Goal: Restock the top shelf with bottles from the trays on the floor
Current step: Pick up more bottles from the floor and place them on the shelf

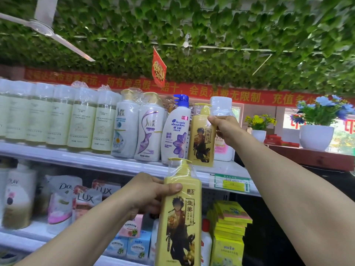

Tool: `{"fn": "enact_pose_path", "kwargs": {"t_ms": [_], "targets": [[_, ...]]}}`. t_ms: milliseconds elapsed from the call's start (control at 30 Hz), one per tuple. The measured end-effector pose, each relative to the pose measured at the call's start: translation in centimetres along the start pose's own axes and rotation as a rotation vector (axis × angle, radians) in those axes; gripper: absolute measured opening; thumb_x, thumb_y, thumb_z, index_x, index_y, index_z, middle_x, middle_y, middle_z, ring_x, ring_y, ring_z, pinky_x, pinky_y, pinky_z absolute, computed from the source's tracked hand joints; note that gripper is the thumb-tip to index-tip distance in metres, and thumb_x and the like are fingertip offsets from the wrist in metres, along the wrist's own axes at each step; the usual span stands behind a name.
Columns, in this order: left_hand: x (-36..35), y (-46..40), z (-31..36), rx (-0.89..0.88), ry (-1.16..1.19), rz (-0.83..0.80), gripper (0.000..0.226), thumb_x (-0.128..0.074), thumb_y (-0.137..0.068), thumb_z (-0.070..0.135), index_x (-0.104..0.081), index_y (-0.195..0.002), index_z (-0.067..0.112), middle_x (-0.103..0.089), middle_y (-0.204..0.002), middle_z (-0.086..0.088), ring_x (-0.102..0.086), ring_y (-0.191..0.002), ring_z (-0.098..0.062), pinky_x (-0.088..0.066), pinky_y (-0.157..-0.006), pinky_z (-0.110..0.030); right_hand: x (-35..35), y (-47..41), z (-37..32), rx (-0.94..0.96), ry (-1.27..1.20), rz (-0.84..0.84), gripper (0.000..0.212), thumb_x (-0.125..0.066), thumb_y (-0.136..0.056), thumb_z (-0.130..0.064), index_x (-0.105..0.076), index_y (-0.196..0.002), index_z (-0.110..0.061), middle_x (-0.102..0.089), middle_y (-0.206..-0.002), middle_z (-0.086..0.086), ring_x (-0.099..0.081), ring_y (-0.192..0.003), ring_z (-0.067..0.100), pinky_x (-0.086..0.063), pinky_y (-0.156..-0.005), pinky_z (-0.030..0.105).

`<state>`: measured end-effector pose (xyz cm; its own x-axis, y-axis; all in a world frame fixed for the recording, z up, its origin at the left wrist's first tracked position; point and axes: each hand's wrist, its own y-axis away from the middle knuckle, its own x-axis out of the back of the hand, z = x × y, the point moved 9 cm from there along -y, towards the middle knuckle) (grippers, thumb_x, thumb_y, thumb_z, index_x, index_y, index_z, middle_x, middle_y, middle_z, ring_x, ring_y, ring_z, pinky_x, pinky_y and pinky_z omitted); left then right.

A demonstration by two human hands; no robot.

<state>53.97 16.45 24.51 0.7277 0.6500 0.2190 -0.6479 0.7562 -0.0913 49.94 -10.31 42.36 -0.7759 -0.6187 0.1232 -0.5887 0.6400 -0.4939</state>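
Observation:
My left hand (151, 192) grips a tall yellow pump bottle (179, 217) below the top shelf's front edge, upright, thumb across its shoulder. My right hand (224, 129) holds a second, matching yellow bottle (200, 139) by its right side; that one stands on the white top shelf (92, 160) near the shelf's right end. To its left stand a Head & Shoulders bottle (175, 131) with a blue pump, two white Slek bottles (138, 127) and a row of pale green bottles (57, 116). A white-and-pink bottle (222, 146) stands behind my right hand.
A lower shelf holds Olay, Dove and Lux packs (63, 196) and yellow boxes (230, 219). A green price tag (231, 183) hangs on the top shelf's edge. Right of the shelves a red ledge carries white flower pots (316, 137). Leafy ceiling and a fan (44, 29) are overhead.

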Motion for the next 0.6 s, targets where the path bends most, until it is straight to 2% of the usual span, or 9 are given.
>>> {"fn": "enact_pose_path", "kwargs": {"t_ms": [67, 167, 333, 433, 533, 600], "targets": [[-0.3, -0.2, 0.1, 0.001, 0.016, 0.001, 0.049, -0.084, -0.073, 0.035, -0.072, -0.108, 0.002, -0.078, -0.088, -0.013, -0.076, -0.071, -0.020, -0.053, -0.052, -0.022, 0.1, -0.1, 0.4, -0.007, -0.013, 0.004, 0.054, -0.073, -0.091, -0.034, -0.058, -0.131, -0.002, -0.067, -0.090, 0.005, -0.056, -0.073, 0.015, -0.043, -0.066, 0.027], [-0.7, -0.4, 0.2, 0.000, 0.031, -0.005, 0.045, -0.083, -0.076, 0.031, -0.072, -0.107, 0.000, -0.078, -0.086, -0.014, -0.076, -0.068, -0.021, -0.052, -0.048, -0.022, 0.0, -0.1, 0.7, -0.011, -0.027, 0.010, 0.059, -0.072, -0.091, -0.037, -0.054, -0.136, -0.004, -0.070, -0.107, 0.009, -0.062, -0.089, 0.019, -0.045, -0.072, 0.029], [-1.1, -0.8, 0.4, -0.012, 0.035, -0.035, 0.050, -0.086, -0.071, 0.031, -0.072, -0.108, 0.001, -0.078, -0.090, -0.015, -0.077, -0.082, -0.027, -0.061, -0.075, -0.037, -0.1, 0.7, 1.0, -0.021, 0.020, 0.025, 0.058, -0.071, -0.091, -0.041, -0.056, -0.132, -0.003, -0.071, -0.114, 0.010, -0.063, -0.106, 0.023, -0.047, -0.085, 0.033], [-1.0, -1.1, 0.6, -0.007, 0.038, -0.058, 0.061, -0.088, -0.062, 0.035, -0.070, -0.109, 0.000, -0.078, -0.092, -0.016, -0.077, -0.086, -0.029, -0.061, -0.085, -0.044, 0.7, 2.2, 1.9, -0.052, 0.009, 0.079, 0.068, -0.076, -0.086, -0.042, -0.054, -0.136, -0.001, -0.066, -0.122, 0.011, -0.063, -0.105, 0.023, -0.055, -0.088, 0.036], [-0.9, -1.3, 1.1, -0.002, 0.049, -0.088, 0.054, -0.087, -0.069, 0.030, -0.070, -0.109, -0.001, -0.077, -0.093, -0.018, -0.076, -0.087, -0.031, -0.061, -0.085, -0.046, 2.6, 5.1, 2.3, -0.055, 0.050, 0.214, 0.069, -0.079, -0.084, -0.043, -0.055, -0.136, -0.004, -0.063, -0.126, 0.010, -0.062, -0.091, 0.017, -0.056, -0.095, 0.044], [-1.0, -1.5, 1.7, -0.004, 0.078, -0.105, 0.051, -0.087, -0.070, 0.027, -0.070, -0.108, -0.002, -0.077, -0.092, -0.018, -0.076, -0.085, -0.033, -0.062, -0.081, -0.046, 3.2, 7.6, 2.2, -0.030, 0.096, 0.253, 0.065, -0.078, -0.085, -0.042, -0.057, -0.134, -0.006, -0.065, -0.124, 0.008, -0.064, -0.096, 0.019, -0.057, -0.095, 0.044]]}}
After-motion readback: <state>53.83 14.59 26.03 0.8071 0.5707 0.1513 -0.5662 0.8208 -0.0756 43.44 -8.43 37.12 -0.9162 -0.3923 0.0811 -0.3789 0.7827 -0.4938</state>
